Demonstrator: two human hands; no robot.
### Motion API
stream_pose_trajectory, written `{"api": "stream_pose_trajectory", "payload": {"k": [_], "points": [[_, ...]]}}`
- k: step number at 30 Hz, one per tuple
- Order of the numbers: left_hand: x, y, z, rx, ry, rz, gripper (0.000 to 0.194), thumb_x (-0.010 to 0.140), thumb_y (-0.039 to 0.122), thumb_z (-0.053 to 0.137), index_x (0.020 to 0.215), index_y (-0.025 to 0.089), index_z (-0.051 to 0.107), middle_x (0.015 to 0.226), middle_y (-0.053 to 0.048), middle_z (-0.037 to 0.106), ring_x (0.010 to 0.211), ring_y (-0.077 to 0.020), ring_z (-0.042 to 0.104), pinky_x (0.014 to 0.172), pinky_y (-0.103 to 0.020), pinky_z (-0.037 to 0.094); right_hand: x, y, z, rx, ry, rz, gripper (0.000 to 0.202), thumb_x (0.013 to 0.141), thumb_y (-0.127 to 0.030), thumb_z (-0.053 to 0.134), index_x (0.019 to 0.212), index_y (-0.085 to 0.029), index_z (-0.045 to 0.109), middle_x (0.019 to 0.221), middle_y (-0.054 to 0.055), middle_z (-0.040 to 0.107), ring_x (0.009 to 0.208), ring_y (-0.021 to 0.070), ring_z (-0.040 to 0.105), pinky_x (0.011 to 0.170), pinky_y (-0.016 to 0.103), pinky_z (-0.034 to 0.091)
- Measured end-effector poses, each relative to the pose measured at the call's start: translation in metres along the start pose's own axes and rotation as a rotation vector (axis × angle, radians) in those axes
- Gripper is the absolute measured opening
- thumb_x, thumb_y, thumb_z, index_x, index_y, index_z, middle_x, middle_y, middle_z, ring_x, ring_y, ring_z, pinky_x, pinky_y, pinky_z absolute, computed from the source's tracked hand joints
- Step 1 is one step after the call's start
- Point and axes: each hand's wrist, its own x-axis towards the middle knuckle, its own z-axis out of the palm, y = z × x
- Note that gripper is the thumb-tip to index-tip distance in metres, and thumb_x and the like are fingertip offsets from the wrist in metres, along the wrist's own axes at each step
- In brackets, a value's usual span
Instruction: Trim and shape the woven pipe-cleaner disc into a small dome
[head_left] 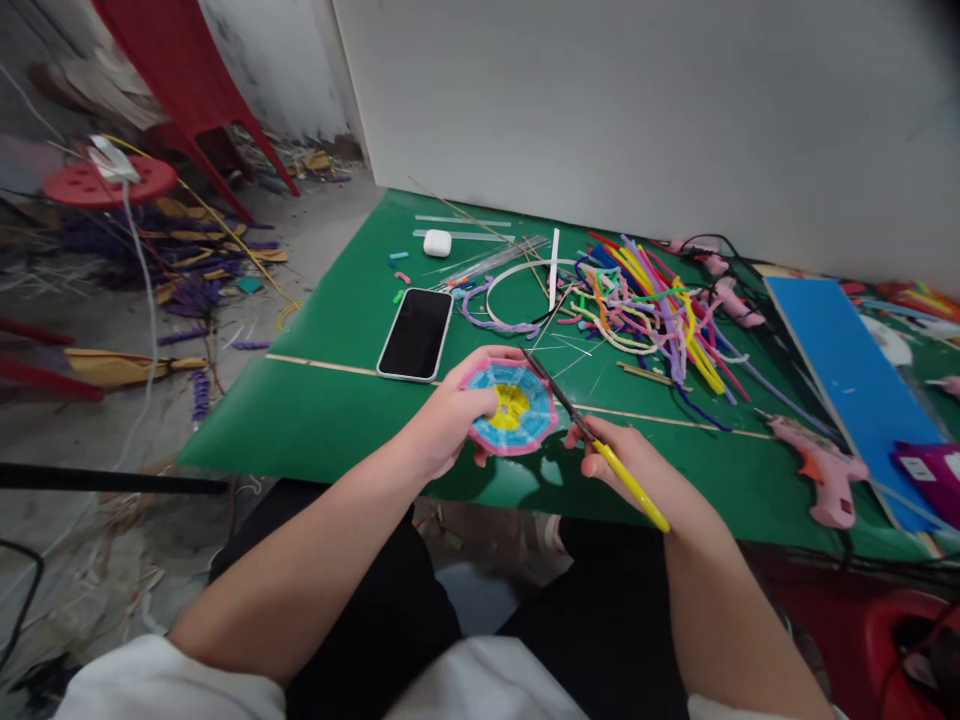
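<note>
My left hand grips a small woven disc with a yellow centre, blue rings and a pink rim, holding it above the front edge of the green table. My right hand holds yellow-handled scissors. Their dark blades reach up and left to the disc's upper right edge. Whether the blades are apart is too small to tell.
A phone lies face up left of centre, a white earbud case behind it. A pile of coloured pipe cleaners fills the middle right. A pink glue gun and a blue board lie at right. Red stools stand on the littered floor at left.
</note>
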Motion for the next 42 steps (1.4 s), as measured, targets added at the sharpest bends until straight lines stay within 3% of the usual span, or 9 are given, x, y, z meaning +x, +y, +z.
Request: {"api": "stream_pose_trajectory", "payload": {"k": [13,21,27,42], "points": [[-0.004,0.006,0.003,0.001,0.007,-0.005,0.061,0.054,0.009,0.04,0.112,0.024,0.047,0.096,-0.005,0.061,0.029,-0.0046,0.045,0.019,-0.016,0.029,0.0,-0.002,0.003,0.094,-0.051,0.022,0.064,0.062,-0.079,0.037,0.075,-0.018,0.051,0.063,0.0,0.051,0.054,0.0126,0.043,0.052,0.025,0.032],[-0.006,0.007,0.002,-0.014,0.0,-0.001,0.062,0.054,0.008,0.04,0.114,0.024,0.048,0.087,-0.004,0.063,0.027,-0.0045,0.043,0.02,-0.015,0.027,-0.004,0.0,0.001,0.136,-0.135,-0.028,0.065,0.067,-0.077,0.031,0.087,-0.018,0.049,0.06,-0.001,0.048,0.055,0.0132,0.04,0.051,0.025,0.03],[-0.009,0.012,0.002,0.002,-0.028,-0.038,0.062,0.056,0.009,0.04,0.115,0.026,0.045,0.094,-0.004,0.06,0.03,-0.0043,0.046,0.021,-0.014,0.03,-0.003,0.011,0.003,0.141,-0.15,-0.063,0.078,0.055,-0.083,0.026,0.092,-0.018,0.049,0.062,-0.003,0.039,0.054,0.0109,0.032,0.051,0.024,0.029],[-0.01,0.013,0.003,-0.008,-0.016,-0.036,0.06,0.055,0.009,0.041,0.112,0.027,0.047,0.089,-0.002,0.06,0.03,-0.005,0.045,0.021,-0.014,0.03,-0.004,0.011,0.002,0.169,-0.19,-0.077,0.082,0.055,-0.082,0.024,0.1,-0.018,0.047,0.073,0.0,0.041,0.062,0.0126,0.035,0.052,0.023,0.033]]}}
